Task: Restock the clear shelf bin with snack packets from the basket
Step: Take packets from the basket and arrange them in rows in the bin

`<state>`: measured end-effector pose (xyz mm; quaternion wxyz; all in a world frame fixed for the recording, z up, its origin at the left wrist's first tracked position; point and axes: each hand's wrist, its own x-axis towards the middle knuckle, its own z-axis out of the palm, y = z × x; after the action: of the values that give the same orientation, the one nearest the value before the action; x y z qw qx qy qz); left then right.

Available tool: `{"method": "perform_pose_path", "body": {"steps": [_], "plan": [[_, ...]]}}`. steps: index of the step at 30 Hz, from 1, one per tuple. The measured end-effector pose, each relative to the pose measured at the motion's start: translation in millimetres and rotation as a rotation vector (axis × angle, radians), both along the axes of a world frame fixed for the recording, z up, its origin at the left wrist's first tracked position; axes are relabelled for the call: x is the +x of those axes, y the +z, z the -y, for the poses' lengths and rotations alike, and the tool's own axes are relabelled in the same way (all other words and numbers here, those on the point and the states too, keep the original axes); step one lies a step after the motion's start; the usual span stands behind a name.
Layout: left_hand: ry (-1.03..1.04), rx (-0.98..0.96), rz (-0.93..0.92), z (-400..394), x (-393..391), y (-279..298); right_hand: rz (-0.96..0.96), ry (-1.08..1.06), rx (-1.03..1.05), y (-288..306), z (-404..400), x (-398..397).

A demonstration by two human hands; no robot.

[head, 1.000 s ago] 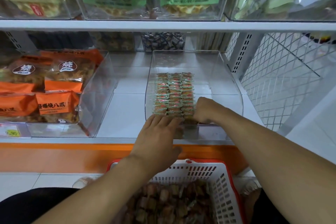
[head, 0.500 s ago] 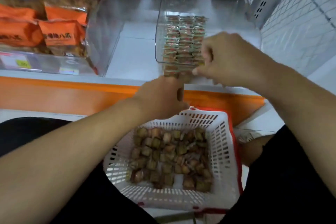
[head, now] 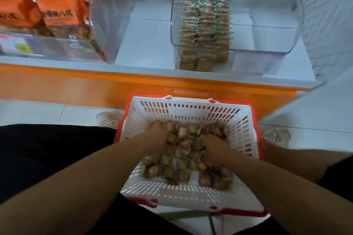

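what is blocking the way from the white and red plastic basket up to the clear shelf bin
Nothing visible. Both hands, left hand and right hand, are in the white and red plastic basket among the snack packets; the clear shelf bin above stands open-topped.

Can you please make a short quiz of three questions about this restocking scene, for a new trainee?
1. True or false: both hands are down among the packets in the basket.
2. Where do the stacked packets sit in the clear bin? A) left part B) right part C) spread over the whole bin
3. What colour are the large bags in the neighbouring bin on the left?

Key:
1. True: the left hand and the right hand are both among the loose packets.
2. A; the right part holds none.
3. Orange.
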<state>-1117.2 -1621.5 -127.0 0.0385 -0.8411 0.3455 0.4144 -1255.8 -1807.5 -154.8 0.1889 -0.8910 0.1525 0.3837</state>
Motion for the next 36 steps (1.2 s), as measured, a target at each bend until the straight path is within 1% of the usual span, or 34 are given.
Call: {"method": "perform_pose_path", "body": {"steps": [2, 4, 6, 8, 10, 15, 18, 22, 26, 29, 32, 36], "plan": [[0.083, -0.033, -0.093, -1, 3, -13, 0.028, 0.018, -0.058, -30, -2, -5], [0.165, -0.061, -0.118, 0, -1, -30, 0.002, 0.051, -0.081, -53, -5, -9], [0.253, -0.049, -0.074, 2, -10, -48, -0.015, 0.077, -0.089, -70, -10, -11], [0.321, -0.061, -0.015, 5, -19, -66, 0.054, 0.084, -0.155, -83, -12, -11], [0.41, -0.069, 0.018, 6, -25, -81, 0.104, 0.063, -0.192, -90, -12, -7], [0.517, -0.124, 0.008, 6, -31, -108, 0.036, -0.01, -0.111, -99, -11, 2], [0.531, -0.125, -0.042, 7, -29, -114, 0.039, 0.025, -0.076, -101, -15, -2], [0.583, -0.238, -0.114, 6, -26, -120, 0.015, 0.088, -0.076, -100, -16, -4], [0.526, -0.294, -0.227, 3, -33, -123, 0.067, 0.027, 0.053, -100, -13, -3], [0.546, -0.242, -0.328, 8, -39, -125, 0.079, -0.006, 0.115, -103, -15, -5], [0.625, -0.172, -0.307, 17, -42, -122, 0.115, -0.087, 0.22, -104, -12, -6], [0.511, -0.168, -0.243, 16, -47, -120, 0.118, -0.317, 0.377, -105, -1, -6]]}}
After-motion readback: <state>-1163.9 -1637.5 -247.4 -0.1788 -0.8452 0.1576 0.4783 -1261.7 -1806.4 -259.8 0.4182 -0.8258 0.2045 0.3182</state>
